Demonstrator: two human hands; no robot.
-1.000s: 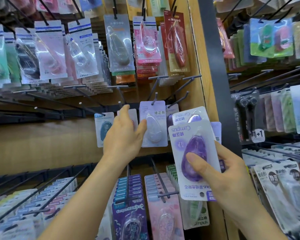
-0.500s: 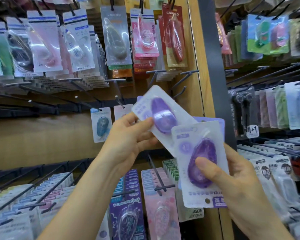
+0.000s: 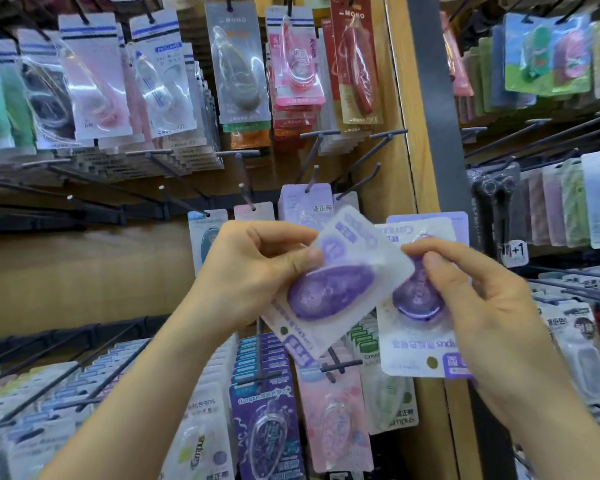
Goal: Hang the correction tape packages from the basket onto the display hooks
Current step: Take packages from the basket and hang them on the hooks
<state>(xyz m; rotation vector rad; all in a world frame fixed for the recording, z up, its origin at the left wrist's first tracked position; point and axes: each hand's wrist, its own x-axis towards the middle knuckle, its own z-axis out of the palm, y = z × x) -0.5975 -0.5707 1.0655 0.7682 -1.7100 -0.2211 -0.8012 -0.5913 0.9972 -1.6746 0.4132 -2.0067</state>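
Head view: left hand grips one purple correction tape package, thumb on the card just above the blister, fingers curled behind. The pack sits tilted in front of the shelf, between both hands. Right hand holds a second purple package with at least one more card behind it, thumb pressed on the blister. I can't tell if its fingertips also pinch the corner of the tilted one. Basket is not in frame.

Risks as I read them:
- The hang hole on the tilted pack points down-left, and the right one is inverted too. Each needs a flip before going on the hook that carries the pale lilac package. Regripping slick plastic mid-flip likely means a drop.
- Hook tips sit close together, so it's easy to thread the wrong one or knock the hung pack off.
- The right-hand stack could fan out and slip while the left works.
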